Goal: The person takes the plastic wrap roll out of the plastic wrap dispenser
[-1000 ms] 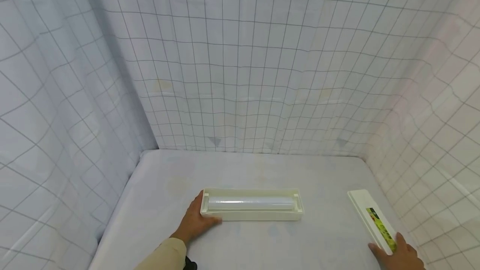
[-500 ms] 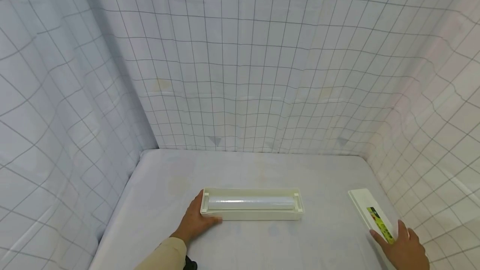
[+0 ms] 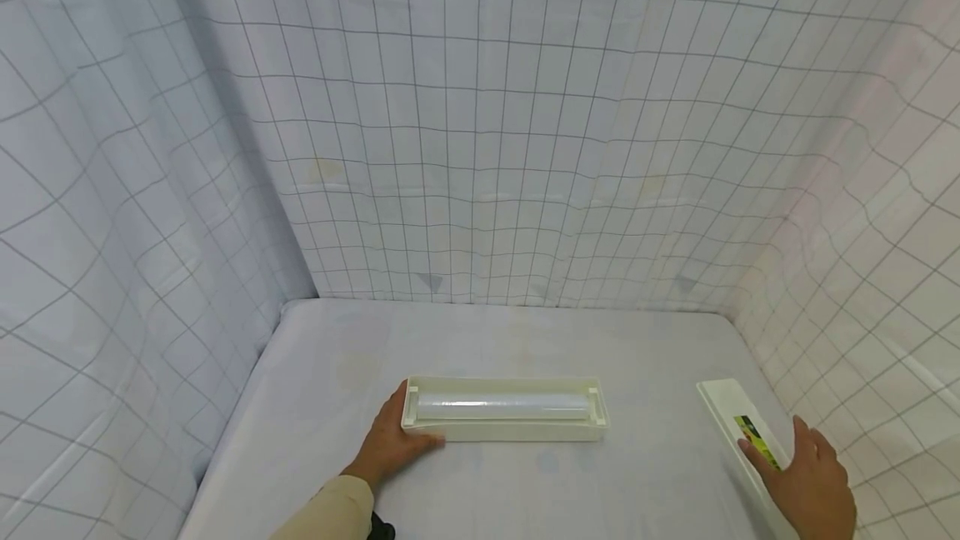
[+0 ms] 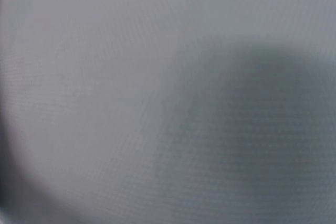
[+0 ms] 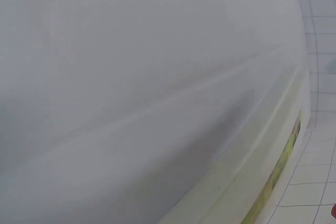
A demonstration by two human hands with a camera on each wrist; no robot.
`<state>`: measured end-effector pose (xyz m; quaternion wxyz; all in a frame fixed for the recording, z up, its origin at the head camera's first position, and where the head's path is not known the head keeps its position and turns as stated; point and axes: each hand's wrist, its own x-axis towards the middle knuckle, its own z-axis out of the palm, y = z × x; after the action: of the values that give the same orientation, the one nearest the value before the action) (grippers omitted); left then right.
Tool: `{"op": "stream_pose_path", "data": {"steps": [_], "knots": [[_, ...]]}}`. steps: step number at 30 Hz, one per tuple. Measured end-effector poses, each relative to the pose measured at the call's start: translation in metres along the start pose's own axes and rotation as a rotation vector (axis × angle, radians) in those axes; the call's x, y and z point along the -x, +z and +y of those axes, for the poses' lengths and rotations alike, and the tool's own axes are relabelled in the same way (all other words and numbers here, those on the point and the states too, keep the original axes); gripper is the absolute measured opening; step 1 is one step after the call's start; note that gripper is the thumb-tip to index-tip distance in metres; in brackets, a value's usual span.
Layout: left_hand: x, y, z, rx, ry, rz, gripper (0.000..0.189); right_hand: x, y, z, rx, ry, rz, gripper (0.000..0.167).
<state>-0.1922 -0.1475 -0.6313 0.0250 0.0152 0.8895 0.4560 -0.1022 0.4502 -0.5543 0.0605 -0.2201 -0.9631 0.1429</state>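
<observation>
A long off-white plastic box [image 3: 525, 434], with its top off, lies near the middle of the table. Inside it sits a shiny roll of clear film [image 3: 502, 405]. My left hand [image 3: 390, 446] grips the box's left end, thumb along the front and fingers behind. At the right lies a long white lid [image 3: 723, 401] with a yellow-green label, slanted towards the right wall. Over its near part is my right hand [image 3: 810, 477], thumb and fingers spread apart; whether it touches the lid cannot be told. The right wrist view shows the lid's edge [image 5: 233, 174]; the left wrist view shows only blurred cloth.
White cloth covers the table [image 3: 510, 340]. Grid-patterned sheets rise at the back [image 3: 480, 148], the left [image 3: 112, 232] and the right [image 3: 885, 273]. The lid lies close to the right sheet.
My right hand has moved up along the lid from its near end, and its fingers have spread. The lid, the box and my left hand stay where they were.
</observation>
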Motion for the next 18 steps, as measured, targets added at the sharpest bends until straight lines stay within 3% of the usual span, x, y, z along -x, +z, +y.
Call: {"op": "stream_pose_path", "data": {"steps": [8,18], "knots": [[0.0,0.0,0.0,0.017,0.009,0.004,0.116,0.005,-0.018,-0.023,-0.067,-0.053,0.044,0.111],[-0.002,0.0,-0.002,0.01,-0.005,-0.003,0.117,0.014,-0.037,-0.056,-0.138,-0.178,0.176,0.105]]}}
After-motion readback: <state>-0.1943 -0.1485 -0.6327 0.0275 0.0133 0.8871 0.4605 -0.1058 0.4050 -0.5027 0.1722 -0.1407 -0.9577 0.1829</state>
